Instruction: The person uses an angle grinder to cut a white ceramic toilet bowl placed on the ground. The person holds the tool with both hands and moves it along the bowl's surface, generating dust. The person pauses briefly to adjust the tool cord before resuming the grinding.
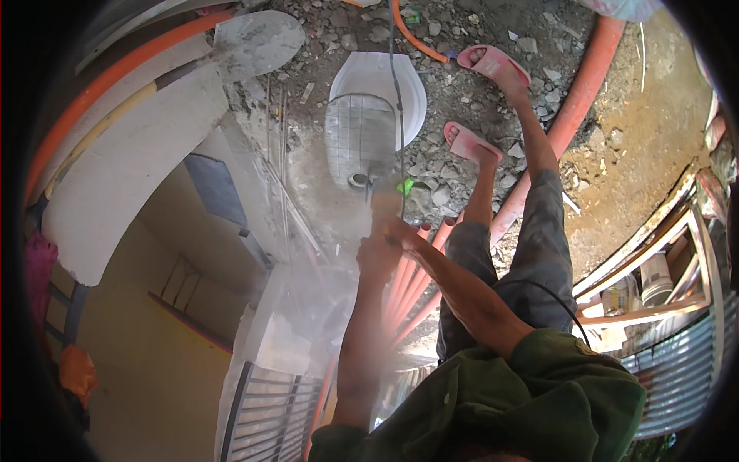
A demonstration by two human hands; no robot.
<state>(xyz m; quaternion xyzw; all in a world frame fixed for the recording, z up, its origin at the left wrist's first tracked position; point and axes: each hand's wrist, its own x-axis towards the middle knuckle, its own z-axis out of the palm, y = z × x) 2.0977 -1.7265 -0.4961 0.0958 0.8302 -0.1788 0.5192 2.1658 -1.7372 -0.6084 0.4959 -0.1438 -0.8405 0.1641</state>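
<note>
Both my hands are closed on a dusty orange corded power tool [387, 203], held out in front of me; haze blurs its working end, so I cannot tell its exact kind. My left hand [374, 257] wraps the nearer part, and my right hand [398, 232] grips just beside it. A dark cable [397, 92] runs away from the tool's far end. Beyond it lies a grey oval piece with a grid pattern [358, 135] and a round hole near its close end. That piece overlaps a white basin-like fixture [412, 108].
Pale dust hangs over the white wall edge [281, 339] at left. Orange pipes [419, 281] lie beside my legs, and a thick one [573, 115] crosses the rubble [531, 46]. A shovel [258, 42] rests at far left. Right stands a wooden frame [647, 312].
</note>
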